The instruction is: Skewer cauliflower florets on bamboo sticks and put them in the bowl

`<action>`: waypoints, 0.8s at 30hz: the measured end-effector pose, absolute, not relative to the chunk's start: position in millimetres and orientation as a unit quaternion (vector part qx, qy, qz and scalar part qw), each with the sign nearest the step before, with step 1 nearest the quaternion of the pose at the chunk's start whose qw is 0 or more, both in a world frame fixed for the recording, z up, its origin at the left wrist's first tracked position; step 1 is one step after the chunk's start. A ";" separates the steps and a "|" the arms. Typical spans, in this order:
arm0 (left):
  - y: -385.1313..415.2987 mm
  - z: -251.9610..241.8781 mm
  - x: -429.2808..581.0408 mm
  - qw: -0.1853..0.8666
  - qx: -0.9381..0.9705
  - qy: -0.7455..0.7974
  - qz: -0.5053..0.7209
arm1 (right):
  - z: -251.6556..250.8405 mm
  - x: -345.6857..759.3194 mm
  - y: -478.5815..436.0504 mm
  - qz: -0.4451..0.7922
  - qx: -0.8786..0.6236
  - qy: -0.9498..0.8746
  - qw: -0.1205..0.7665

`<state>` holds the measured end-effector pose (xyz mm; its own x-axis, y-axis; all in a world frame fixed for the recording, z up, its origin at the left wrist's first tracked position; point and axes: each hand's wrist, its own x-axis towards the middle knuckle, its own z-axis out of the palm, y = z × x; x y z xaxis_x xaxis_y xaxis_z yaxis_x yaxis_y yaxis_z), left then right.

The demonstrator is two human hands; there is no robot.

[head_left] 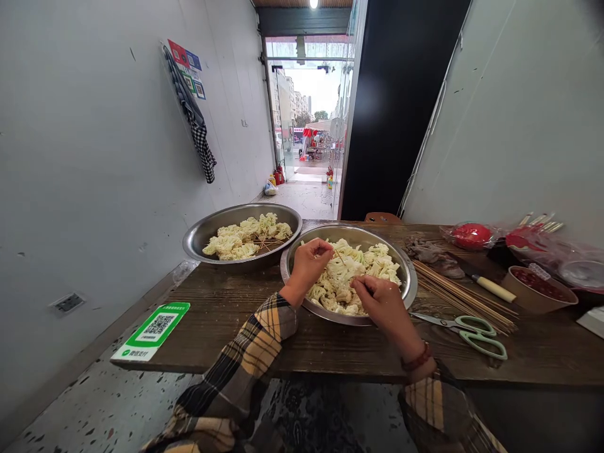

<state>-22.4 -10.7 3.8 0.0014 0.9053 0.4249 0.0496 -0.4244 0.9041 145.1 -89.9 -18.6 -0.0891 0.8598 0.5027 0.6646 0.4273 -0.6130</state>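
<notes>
The left hand [309, 261] has its fingertips pinched on a thin stick [338, 257]. The right hand [381, 299] has thumb and fingers drawn close together over the cauliflower [343, 275]; whether they grip a piece, I cannot tell. Beneath the fingers sits the bowl [411, 280]; right of them lie scissors [453, 324].

Below its QR code [159, 324], the green card [151, 331] reads "微信支付"; its smaller print is illegible.
</notes>
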 end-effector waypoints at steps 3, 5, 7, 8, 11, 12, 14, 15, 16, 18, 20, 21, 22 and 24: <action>-11.6 4.1 -21.6 0.368 0.605 0.385 0.592 | -19.7 144.7 -89.9 0.111 -0.524 -0.726 0.432; -12.8 5.0 -20.7 0.370 0.612 0.380 0.587 | -20.1 144.4 -89.8 0.114 -0.525 -0.722 0.437; -14.3 6.0 -19.8 0.368 0.638 0.370 0.566 | -19.9 144.2 -89.6 0.121 -0.525 -0.716 0.445; -15.0 6.4 -19.5 0.369 0.653 0.363 0.554 | -19.6 144.1 -89.5 0.126 -0.524 -0.713 0.449; -17.1 7.6 -19.6 0.395 0.677 0.336 0.522 | -18.1 144.2 -90.0 0.144 -0.524 -0.703 0.458; -17.8 8.1 -19.9 0.415 0.674 0.328 0.515 | -17.6 144.3 -90.4 0.150 -0.526 -0.699 0.461; -19.0 9.2 -20.5 0.465 0.656 0.316 0.503 | -17.0 144.6 -91.2 0.161 -0.528 -0.690 0.468; -19.4 9.7 -20.7 0.488 0.642 0.311 0.503 | -16.9 144.7 -91.4 0.165 -0.528 -0.686 0.472; -19.7 10.3 -20.8 0.506 0.627 0.306 0.507 | -16.9 144.7 -91.6 0.169 -0.527 -0.684 0.475; -19.7 10.9 -20.7 0.533 0.599 0.300 0.517 | -16.9 144.7 -91.7 0.174 -0.522 -0.682 0.482; -18.9 10.7 -20.4 0.552 0.578 0.305 0.517 | -16.8 144.5 -91.5 0.175 -0.519 -0.682 0.485; -18.4 10.2 -20.2 0.561 0.572 0.311 0.512 | -16.6 144.3 -91.5 0.175 -0.518 -0.683 0.484; -17.9 9.5 -20.0 0.570 0.567 0.316 0.504 | -16.3 144.0 -91.4 0.174 -0.518 -0.684 0.483; -17.3 7.9 -19.7 0.587 0.565 0.317 0.486 | -15.5 143.5 -91.5 0.172 -0.520 -0.689 0.475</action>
<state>-19.7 -17.3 7.9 0.3276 0.9280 0.1774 -0.2117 -0.1108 0.9710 143.5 -91.5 -15.5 -0.0085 0.8796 0.4756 0.5522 0.4007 -0.7311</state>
